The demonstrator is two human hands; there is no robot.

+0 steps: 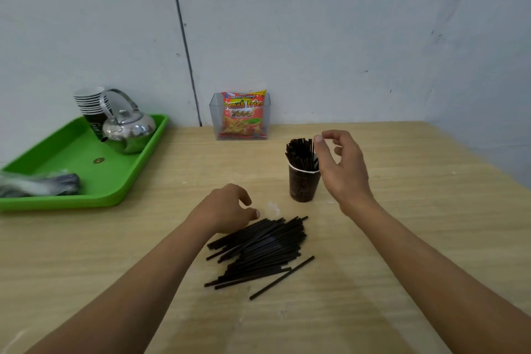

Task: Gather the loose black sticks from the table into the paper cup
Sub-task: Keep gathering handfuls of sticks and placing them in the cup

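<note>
Neither hand plainly grips a stick. The left hand curls palm-down with its fingertips hidden, so I cannot tell whether it pinches anything. The right hand is loosely curled, thumb and forefinger apart, holding nothing.

At the far left, a green tray carries a stack of cups and a metal kettle. A snack packet stands in a clear holder against the wall.

The left forearm reaches in from the lower left, and the thumb touches the far end of the pile of black sticks lying on the table. One stick lies just right of the pile.

Beyond the pile, the paper cup stands upright with a bundle of sticks upright inside. The right hand is raised beside the cup with its wrist bent, thumb tip at the tops of those sticks.
</note>
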